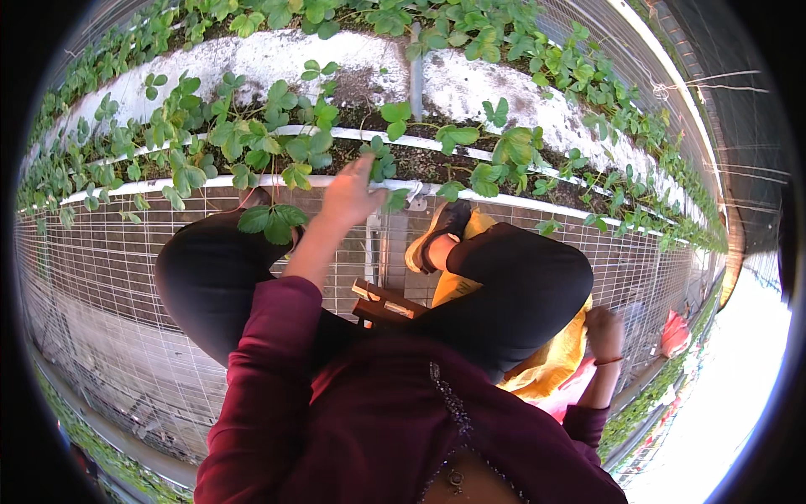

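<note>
Among the strawberry plants (260, 126) of the nearer row, my left hand (351, 195) reaches over the white edge of the planting trough (319, 180). Its fingers point away from me and look apart, close to a small green leaf cluster (379, 160); nothing shows held in them. Off to my right side, my right hand (604, 334) hangs beside a yellow sack (546, 361). Those fingers are curled in and slightly blurred, and whatever they may hold is hidden.
Wire mesh (134, 277) spreads below and around my bent legs. A small brown wooden stool (386, 304) shows between my thighs. Behind the near trough runs a white-covered bed (495, 84) with more plants. A red bundle (674, 334) lies at the far right.
</note>
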Motion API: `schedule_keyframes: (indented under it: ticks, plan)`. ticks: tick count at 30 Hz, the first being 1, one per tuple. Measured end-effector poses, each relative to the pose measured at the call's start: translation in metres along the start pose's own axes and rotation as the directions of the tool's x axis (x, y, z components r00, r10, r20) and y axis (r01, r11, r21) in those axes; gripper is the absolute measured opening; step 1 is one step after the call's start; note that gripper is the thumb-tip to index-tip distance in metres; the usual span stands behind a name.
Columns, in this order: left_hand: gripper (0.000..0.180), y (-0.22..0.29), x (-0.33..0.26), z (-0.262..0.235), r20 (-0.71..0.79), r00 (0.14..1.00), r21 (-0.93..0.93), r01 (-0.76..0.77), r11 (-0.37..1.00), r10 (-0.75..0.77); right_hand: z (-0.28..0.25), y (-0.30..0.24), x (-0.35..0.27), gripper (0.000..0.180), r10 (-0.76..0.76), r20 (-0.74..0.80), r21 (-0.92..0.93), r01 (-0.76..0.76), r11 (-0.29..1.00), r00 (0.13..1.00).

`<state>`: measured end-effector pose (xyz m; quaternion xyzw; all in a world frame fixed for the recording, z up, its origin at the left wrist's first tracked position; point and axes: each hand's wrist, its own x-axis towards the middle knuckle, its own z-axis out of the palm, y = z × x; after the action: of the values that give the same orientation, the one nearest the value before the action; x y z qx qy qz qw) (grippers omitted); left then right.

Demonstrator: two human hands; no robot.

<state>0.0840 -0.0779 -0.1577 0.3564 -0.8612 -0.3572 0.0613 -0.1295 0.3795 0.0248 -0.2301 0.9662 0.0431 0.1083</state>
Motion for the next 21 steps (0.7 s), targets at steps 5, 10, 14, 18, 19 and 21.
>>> schedule_keyframes:
  ticks: [5,10,14,18,19,21]
  plan:
    - [0.064,0.008,-0.021,0.022,-0.022,0.991,0.074,-0.133,0.988,0.135,-0.013,-0.248,0.09,0.014,-0.552,-0.224,0.707,0.524,0.475,0.803]
    - [0.055,0.022,-0.013,0.021,-0.051,0.99,0.023,-0.127,0.992,0.128,0.107,-0.404,0.194,0.051,-0.789,0.019,0.391,0.721,0.572,0.614]
    - [0.056,0.008,-0.02,0.018,-0.067,0.995,-0.052,-0.075,0.996,0.072,0.14,-0.434,0.217,0.032,-0.753,0.267,0.261,0.707,0.657,0.601]
    - [0.048,0.001,-0.019,0.003,-0.124,0.992,-0.163,-0.009,0.987,-0.011,0.156,-0.416,0.233,0.018,-0.64,0.434,0.667,0.251,0.701,0.635]
    - [0.045,-0.003,-0.02,0.001,-0.14,0.989,-0.186,0.009,0.982,-0.035,0.162,-0.415,0.232,0.017,-0.661,0.407,0.723,0.22,0.655,0.631]
    - [0.043,-0.015,-0.019,0.004,-0.203,0.979,-0.203,-0.013,0.979,-0.029,0.166,-0.416,0.23,0.016,-0.714,0.333,0.787,0.235,0.57,0.615]
